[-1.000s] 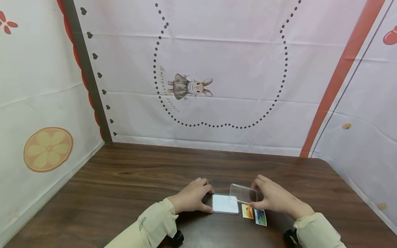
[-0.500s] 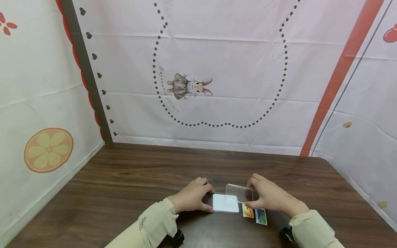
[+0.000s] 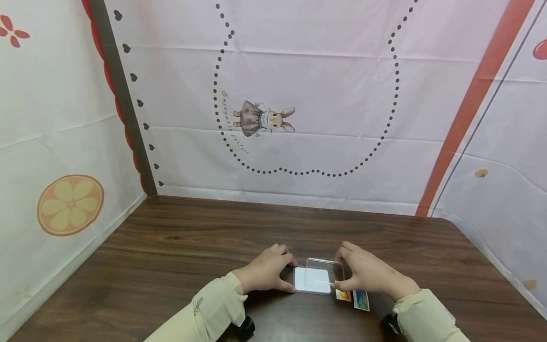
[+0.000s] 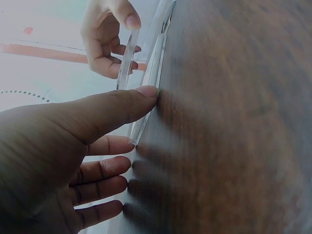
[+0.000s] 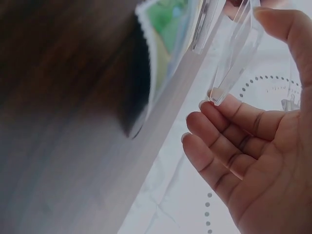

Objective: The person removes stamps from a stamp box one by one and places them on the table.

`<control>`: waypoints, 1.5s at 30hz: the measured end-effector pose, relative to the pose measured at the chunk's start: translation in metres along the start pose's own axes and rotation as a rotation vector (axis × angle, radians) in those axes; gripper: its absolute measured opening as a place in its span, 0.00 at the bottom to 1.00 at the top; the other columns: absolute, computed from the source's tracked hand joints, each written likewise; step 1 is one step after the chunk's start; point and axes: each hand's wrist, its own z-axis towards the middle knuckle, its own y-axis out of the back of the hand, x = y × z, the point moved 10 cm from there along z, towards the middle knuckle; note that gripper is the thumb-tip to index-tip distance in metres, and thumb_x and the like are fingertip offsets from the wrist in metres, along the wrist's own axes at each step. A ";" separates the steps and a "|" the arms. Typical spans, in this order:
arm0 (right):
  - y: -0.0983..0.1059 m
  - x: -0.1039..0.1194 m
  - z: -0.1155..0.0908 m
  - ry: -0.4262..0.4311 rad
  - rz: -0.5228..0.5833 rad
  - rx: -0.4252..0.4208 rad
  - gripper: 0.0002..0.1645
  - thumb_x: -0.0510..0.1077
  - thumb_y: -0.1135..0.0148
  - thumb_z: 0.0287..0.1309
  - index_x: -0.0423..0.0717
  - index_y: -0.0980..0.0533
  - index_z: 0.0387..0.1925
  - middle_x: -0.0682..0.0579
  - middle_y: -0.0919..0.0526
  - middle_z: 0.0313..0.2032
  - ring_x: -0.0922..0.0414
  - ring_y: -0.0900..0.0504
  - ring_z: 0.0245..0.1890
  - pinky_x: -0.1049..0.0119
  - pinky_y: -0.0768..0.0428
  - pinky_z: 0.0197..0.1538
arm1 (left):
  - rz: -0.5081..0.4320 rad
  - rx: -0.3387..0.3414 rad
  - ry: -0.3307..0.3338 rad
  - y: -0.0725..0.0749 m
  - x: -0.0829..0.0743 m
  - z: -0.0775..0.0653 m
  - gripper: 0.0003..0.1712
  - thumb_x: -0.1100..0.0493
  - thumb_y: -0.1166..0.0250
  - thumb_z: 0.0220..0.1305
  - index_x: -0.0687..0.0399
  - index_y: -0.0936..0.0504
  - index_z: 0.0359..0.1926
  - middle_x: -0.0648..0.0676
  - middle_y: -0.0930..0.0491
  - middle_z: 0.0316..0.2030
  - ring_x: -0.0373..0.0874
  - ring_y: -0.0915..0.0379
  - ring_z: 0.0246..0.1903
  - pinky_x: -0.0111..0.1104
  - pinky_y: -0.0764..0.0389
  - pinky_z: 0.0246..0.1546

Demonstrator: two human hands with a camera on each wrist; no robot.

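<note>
A flat, clear plastic case base (image 3: 301,281) with a white insert lies on the table. My left hand (image 3: 266,270) holds its left end, thumb at the near edge and fingers at the far one. Over the base's right part hangs a matching clear lid (image 3: 337,271), slightly tilted. My right hand (image 3: 371,271) pinches that lid by its right end between thumb and fingertips; the right wrist view shows the other fingers loosely bent. Below the right thumb lies an orange-yellow stamp (image 3: 344,295), partly hidden. Beside it is a blue-green stamp (image 3: 361,300) with a scalloped edge.
The dark wood-grain table (image 3: 205,237) carries all of this. Printed cloth walls (image 3: 325,95) enclose it at the back and both sides. A black band (image 3: 245,327) shows under the left sleeve.
My right hand has moved left and slightly down with the lid, which now overlaps more of the base and covers part of the orange-yellow stamp. The left hand stays in place.
</note>
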 end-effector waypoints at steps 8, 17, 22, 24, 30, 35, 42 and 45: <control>-0.005 0.007 0.004 0.023 0.013 0.032 0.26 0.59 0.28 0.42 0.47 0.26 0.37 0.58 0.31 0.35 0.67 0.36 0.28 0.71 0.32 0.31 | 0.015 -0.004 0.000 -0.002 0.001 0.001 0.30 0.40 0.26 0.49 0.46 0.20 0.50 0.44 0.28 0.42 0.34 0.38 0.40 0.27 0.31 0.44; -0.007 0.011 0.006 0.032 0.011 0.031 0.27 0.60 0.27 0.41 0.48 0.26 0.36 0.58 0.31 0.35 0.68 0.36 0.27 0.71 0.31 0.32 | 0.007 0.006 0.002 -0.002 0.001 0.001 0.30 0.39 0.27 0.49 0.45 0.20 0.51 0.43 0.28 0.42 0.34 0.38 0.40 0.27 0.32 0.44; -0.008 0.011 0.006 0.029 0.015 0.040 0.27 0.60 0.27 0.40 0.49 0.26 0.36 0.59 0.32 0.35 0.68 0.36 0.27 0.71 0.31 0.32 | 0.006 0.012 0.003 -0.002 0.000 0.001 0.30 0.39 0.27 0.49 0.45 0.21 0.51 0.44 0.28 0.43 0.34 0.38 0.40 0.27 0.31 0.44; -0.009 0.012 0.007 0.034 0.013 0.042 0.26 0.60 0.27 0.40 0.49 0.26 0.36 0.59 0.32 0.35 0.68 0.36 0.27 0.72 0.31 0.32 | 0.008 0.011 0.002 -0.001 0.000 0.000 0.30 0.39 0.27 0.49 0.45 0.20 0.51 0.44 0.28 0.43 0.34 0.37 0.40 0.27 0.31 0.45; -0.009 0.013 0.008 0.050 -0.001 0.033 0.26 0.59 0.27 0.39 0.49 0.25 0.36 0.59 0.31 0.35 0.69 0.35 0.28 0.71 0.30 0.33 | 0.004 0.009 0.002 -0.001 -0.001 0.000 0.30 0.40 0.27 0.49 0.45 0.20 0.51 0.44 0.27 0.42 0.34 0.38 0.40 0.27 0.32 0.44; -0.011 0.013 0.009 0.042 -0.007 0.039 0.26 0.59 0.27 0.39 0.50 0.25 0.37 0.60 0.31 0.36 0.69 0.35 0.28 0.72 0.29 0.33 | 0.005 0.013 0.003 -0.001 -0.001 0.000 0.30 0.40 0.27 0.49 0.45 0.21 0.52 0.44 0.28 0.43 0.34 0.38 0.40 0.27 0.32 0.44; -0.013 0.016 0.009 0.046 0.004 0.057 0.27 0.60 0.26 0.39 0.49 0.25 0.38 0.59 0.31 0.36 0.68 0.35 0.29 0.71 0.29 0.33 | 0.010 0.009 0.000 0.001 -0.001 -0.001 0.30 0.40 0.27 0.49 0.45 0.20 0.52 0.44 0.28 0.42 0.34 0.38 0.40 0.27 0.32 0.44; -0.013 0.017 0.010 0.047 -0.004 0.055 0.28 0.60 0.27 0.39 0.49 0.25 0.38 0.59 0.31 0.36 0.68 0.35 0.29 0.71 0.29 0.33 | 0.009 0.010 0.000 0.000 -0.001 -0.001 0.30 0.39 0.27 0.49 0.45 0.21 0.51 0.43 0.28 0.42 0.34 0.38 0.40 0.27 0.32 0.44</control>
